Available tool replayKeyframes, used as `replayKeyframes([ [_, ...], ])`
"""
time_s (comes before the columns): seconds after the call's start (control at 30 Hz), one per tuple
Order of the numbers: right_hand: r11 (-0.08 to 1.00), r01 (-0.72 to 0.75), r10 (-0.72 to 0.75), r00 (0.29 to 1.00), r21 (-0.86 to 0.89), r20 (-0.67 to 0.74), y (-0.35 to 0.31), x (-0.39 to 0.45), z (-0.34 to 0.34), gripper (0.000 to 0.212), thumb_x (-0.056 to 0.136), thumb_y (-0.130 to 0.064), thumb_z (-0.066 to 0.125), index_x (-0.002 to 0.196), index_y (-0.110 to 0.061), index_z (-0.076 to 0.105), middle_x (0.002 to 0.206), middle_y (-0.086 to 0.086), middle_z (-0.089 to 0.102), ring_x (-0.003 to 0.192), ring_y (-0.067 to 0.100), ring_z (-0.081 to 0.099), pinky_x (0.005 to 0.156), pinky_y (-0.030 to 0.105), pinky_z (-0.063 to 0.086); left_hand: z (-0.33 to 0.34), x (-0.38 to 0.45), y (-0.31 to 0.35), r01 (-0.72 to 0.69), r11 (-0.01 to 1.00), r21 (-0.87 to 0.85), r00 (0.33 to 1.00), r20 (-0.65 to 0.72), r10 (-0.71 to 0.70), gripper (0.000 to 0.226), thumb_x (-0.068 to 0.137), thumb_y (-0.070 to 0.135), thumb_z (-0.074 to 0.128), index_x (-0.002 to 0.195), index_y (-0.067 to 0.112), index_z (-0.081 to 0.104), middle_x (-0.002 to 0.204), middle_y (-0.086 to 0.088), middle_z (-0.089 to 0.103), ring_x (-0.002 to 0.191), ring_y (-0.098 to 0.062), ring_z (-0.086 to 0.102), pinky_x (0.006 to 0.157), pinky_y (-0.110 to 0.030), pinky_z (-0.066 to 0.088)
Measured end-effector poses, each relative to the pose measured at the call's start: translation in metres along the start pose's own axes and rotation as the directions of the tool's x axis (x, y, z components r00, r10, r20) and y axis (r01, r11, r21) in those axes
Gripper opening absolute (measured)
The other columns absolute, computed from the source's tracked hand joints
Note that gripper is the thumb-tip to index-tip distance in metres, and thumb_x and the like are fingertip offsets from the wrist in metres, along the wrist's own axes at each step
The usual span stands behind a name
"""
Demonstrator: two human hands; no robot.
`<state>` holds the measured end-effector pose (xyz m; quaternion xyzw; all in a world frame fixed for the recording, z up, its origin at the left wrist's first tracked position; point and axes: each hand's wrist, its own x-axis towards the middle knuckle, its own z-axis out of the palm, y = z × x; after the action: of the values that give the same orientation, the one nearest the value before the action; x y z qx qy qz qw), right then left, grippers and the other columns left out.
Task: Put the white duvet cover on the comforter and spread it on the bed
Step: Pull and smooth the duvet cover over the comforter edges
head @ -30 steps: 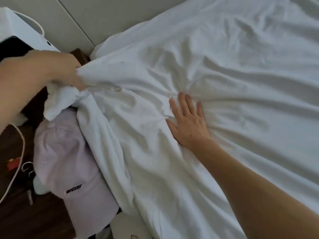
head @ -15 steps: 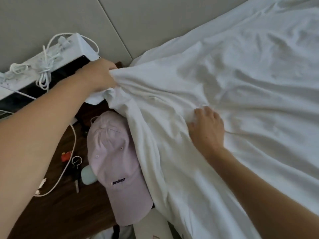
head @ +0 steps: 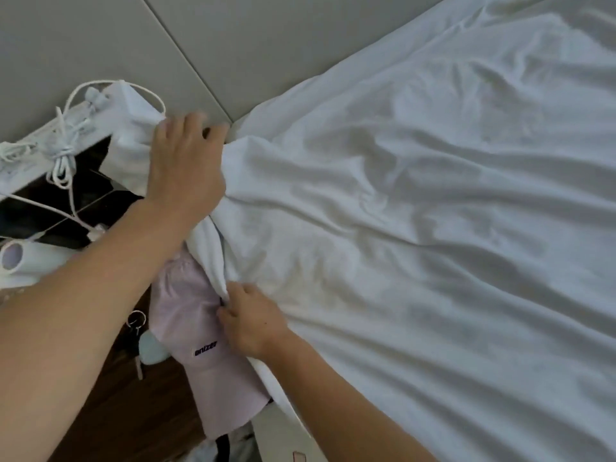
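Note:
The white duvet cover [head: 416, 228], with the comforter hidden inside, lies wrinkled across the bed and fills the right side of the head view. My left hand [head: 186, 165] holds its bunched corner near the wall, and creases fan out from under the palm. A flap of the corner [head: 128, 151] sticks out to the left of that hand. Lower down, my right hand [head: 250, 320] pinches the cover's side edge with curled fingers, just beside the cap.
A pale pink cap [head: 203, 355] lies on the dark wooden nightstand [head: 110, 411] under the cover's edge. A white box with tangled cables [head: 63, 148], a white roll [head: 23, 258] and keys [head: 136, 323] sit to the left. Grey wall panels [head: 233, 45] run behind.
My right hand left the flat press on the cover, slid down to the side edge and pinched it. My left hand carried the corner farther toward the wall.

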<state>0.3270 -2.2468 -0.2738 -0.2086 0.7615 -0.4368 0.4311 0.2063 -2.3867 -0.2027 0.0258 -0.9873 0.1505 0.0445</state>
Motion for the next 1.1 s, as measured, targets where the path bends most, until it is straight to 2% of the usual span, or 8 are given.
replayKeyframes([
  [0.1, 0.992, -0.027, -0.007, 0.964, -0.127, -0.264, -0.006, -0.005, -0.002, 0.018, 0.099, -0.019, 0.041, 0.108, -0.006, 0.049, 0.111, 0.016, 0.055, 0.1, 0.035, 0.052, 0.071, 0.038, 0.036, 0.014, -0.038, 0.04, -0.036, 0.984, -0.172, 0.999, -0.027, 0.032, 0.05, 0.075, -0.001, 0.059, 0.124, 0.003, 0.057, 0.127, -0.023, 0.053, 0.113, -0.042, 0.049, 0.092, -0.052, 0.038],
  [0.17, 0.994, -0.096, 0.072, 0.919, -0.044, -0.387, 0.003, -0.013, -0.006, 0.019, 0.102, -0.022, 0.036, 0.102, -0.009, 0.05, 0.103, 0.013, 0.061, 0.095, 0.034, 0.056, 0.07, 0.038, 0.037, 0.021, -0.068, 0.061, 0.042, 0.964, -0.263, 0.999, -0.017, -0.048, 0.045, 0.08, 0.004, 0.062, 0.124, 0.004, 0.058, 0.131, -0.021, 0.052, 0.119, -0.04, 0.048, 0.097, -0.049, 0.038],
  [0.3, 0.958, -0.19, 0.272, 0.838, 0.214, -0.473, 0.028, -0.032, -0.015, 0.021, 0.102, -0.026, 0.032, 0.086, -0.017, 0.042, 0.082, 0.003, 0.057, 0.084, 0.03, 0.057, 0.073, 0.041, 0.045, 0.03, -0.12, 0.096, 0.179, 0.91, -0.375, 0.98, -0.016, -0.2, 0.036, 0.087, 0.007, 0.059, 0.123, 0.003, 0.058, 0.135, -0.02, 0.049, 0.124, -0.035, 0.047, 0.099, -0.044, 0.041],
  [0.5, 0.965, -0.164, 0.257, 0.744, 0.204, -0.617, 0.046, -0.019, -0.039, 0.032, 0.101, -0.024, 0.038, 0.07, -0.019, 0.033, 0.065, -0.006, 0.045, 0.059, 0.01, 0.041, 0.052, 0.029, 0.025, 0.048, -0.161, 0.11, 0.29, 0.875, -0.388, 0.957, 0.138, -0.256, 0.057, 0.093, 0.021, 0.026, 0.146, 0.002, 0.034, 0.152, -0.028, 0.027, 0.141, -0.042, 0.028, 0.113, -0.05, 0.027],
  [0.77, 0.989, -0.112, 0.144, 0.822, 0.092, -0.552, 0.049, -0.022, -0.035, 0.025, 0.104, -0.027, 0.035, 0.084, -0.013, 0.043, 0.066, -0.002, 0.05, 0.062, 0.015, 0.051, 0.06, 0.031, 0.037, 0.086, -0.208, -0.002, 0.263, 0.964, -0.019, 0.919, 0.31, -0.245, 0.059, 0.093, 0.009, 0.053, 0.146, -0.004, 0.03, 0.15, -0.027, 0.032, 0.141, -0.041, 0.025, 0.117, -0.054, 0.015],
  [0.93, 0.998, 0.001, -0.029, 0.877, -0.058, -0.48, 0.039, -0.026, -0.019, 0.023, 0.105, -0.029, 0.031, 0.106, -0.016, 0.049, 0.077, -0.001, 0.059, 0.073, 0.02, 0.059, 0.066, 0.035, 0.044, 0.071, -0.202, 0.002, 0.364, 0.907, -0.21, 0.917, 0.253, -0.309, 0.045, 0.101, 0.022, 0.042, 0.139, -0.003, 0.04, 0.144, -0.025, 0.041, 0.135, -0.041, 0.036, 0.112, -0.056, 0.028],
  [1.03, 0.966, 0.099, -0.157, 0.959, -0.24, -0.236, 0.037, -0.022, 0.004, 0.032, 0.105, -0.033, 0.032, 0.125, -0.016, 0.05, 0.093, 0.011, 0.067, 0.085, 0.03, 0.062, 0.073, 0.038, 0.045, 0.053, -0.16, 0.042, 0.367, 0.755, -0.543, 0.924, 0.118, -0.364, 0.053, 0.102, 0.034, 0.033, 0.142, 0.0, 0.039, 0.149, -0.023, 0.036, 0.135, -0.038, 0.036, 0.113, -0.051, 0.03],
  [1.1, 0.899, 0.199, -0.224, 0.974, -0.389, -0.018, 0.037, -0.023, 0.017, 0.04, 0.102, -0.04, 0.039, 0.134, -0.017, 0.046, 0.107, 0.016, 0.064, 0.099, 0.034, 0.059, 0.079, 0.04, 0.043, 0.044, -0.133, 0.061, 0.23, 0.814, -0.534, 0.96, -0.01, -0.278, 0.052, 0.102, 0.035, 0.035, 0.145, 0.006, 0.039, 0.154, -0.022, 0.029, 0.14, -0.036, 0.03, 0.114, -0.042, 0.024],
])
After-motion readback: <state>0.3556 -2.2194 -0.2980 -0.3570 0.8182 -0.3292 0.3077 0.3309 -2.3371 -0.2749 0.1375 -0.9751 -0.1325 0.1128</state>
